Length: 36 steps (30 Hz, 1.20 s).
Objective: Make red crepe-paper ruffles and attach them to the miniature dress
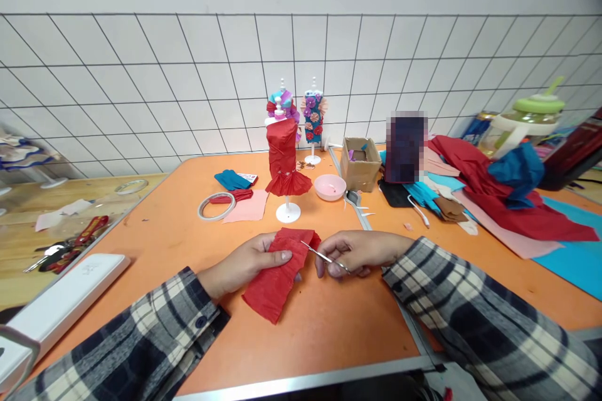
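Observation:
My left hand grips a pleated piece of red crepe paper just above the orange table, thumb on top. My right hand is closed round a pair of small silver scissors, whose tips touch the paper's upper right edge. Both sleeves are plaid. Behind the hands stands a small white mannequin in a red paper dress.
Behind it stand two more decorated mannequins. A tape roll, a pink bowl, a cardboard box and pink paper lie mid-table. Red, blue and pink sheets pile at right. A white case and red scissors are left.

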Each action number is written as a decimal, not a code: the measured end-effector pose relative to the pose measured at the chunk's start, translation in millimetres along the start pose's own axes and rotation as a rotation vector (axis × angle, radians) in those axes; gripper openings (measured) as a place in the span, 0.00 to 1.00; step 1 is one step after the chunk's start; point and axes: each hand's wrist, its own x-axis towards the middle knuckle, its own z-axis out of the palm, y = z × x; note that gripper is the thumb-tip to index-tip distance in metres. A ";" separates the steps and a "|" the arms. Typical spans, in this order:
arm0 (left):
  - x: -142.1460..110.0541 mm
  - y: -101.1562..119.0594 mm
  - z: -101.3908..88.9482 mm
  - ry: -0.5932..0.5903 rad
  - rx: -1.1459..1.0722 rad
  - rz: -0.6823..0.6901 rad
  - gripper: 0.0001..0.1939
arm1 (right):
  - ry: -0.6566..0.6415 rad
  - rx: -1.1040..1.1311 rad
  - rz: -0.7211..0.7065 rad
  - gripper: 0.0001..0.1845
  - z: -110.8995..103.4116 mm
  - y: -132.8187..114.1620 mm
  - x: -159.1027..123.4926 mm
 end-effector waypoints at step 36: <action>0.4 -1.0 -3.5 -0.044 0.032 -0.025 0.16 | 0.058 -0.114 0.025 0.23 -3.9 2.2 1.4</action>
